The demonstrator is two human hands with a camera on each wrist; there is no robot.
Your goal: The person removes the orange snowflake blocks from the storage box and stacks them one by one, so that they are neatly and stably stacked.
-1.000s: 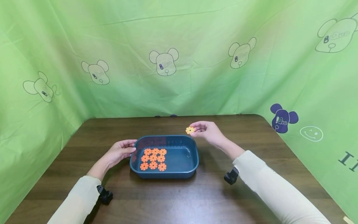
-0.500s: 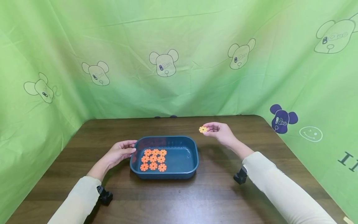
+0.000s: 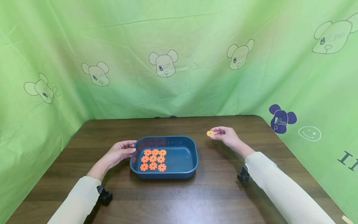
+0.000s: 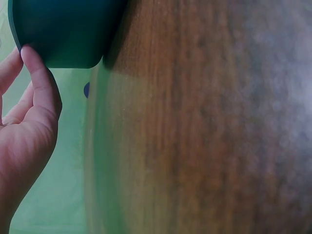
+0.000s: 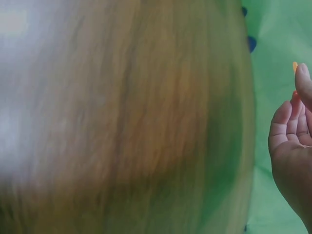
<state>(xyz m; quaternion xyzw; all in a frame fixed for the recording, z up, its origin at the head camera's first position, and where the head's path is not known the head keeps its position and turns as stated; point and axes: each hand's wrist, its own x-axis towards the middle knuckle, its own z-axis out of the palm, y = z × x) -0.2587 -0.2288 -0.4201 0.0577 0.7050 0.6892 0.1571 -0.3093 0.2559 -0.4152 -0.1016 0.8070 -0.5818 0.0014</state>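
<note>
A dark blue rectangular tray [image 3: 179, 175] stands on the table, and its left end is pinched at the rim by my left hand [image 3: 116, 154]. Inside, on the left part of the bottom, several orange flower-shaped discs [image 3: 153, 159] lie in rows. Right of the tray, my right hand [image 3: 227, 137] pinches one yellow-orange notched disc [image 3: 210, 133] above the table. The left wrist view shows the thumb against the tray's wall [image 4: 68, 34]. Only a sliver of the held disc [image 5: 295, 67] shows past the thumb in the right wrist view.
The brown wooden table [image 3: 179, 205] ends at a green cloth [image 3: 201, 77] printed with mouse heads, hanging behind and at both sides. Black wrist cameras sit on both sleeves. A small pale object [image 3: 347, 219] lies at the lower right corner.
My right hand has moved right, away from the tray's right rim, with the disc still pinched, and has come slightly lower. My left hand and the tray have stayed in place.
</note>
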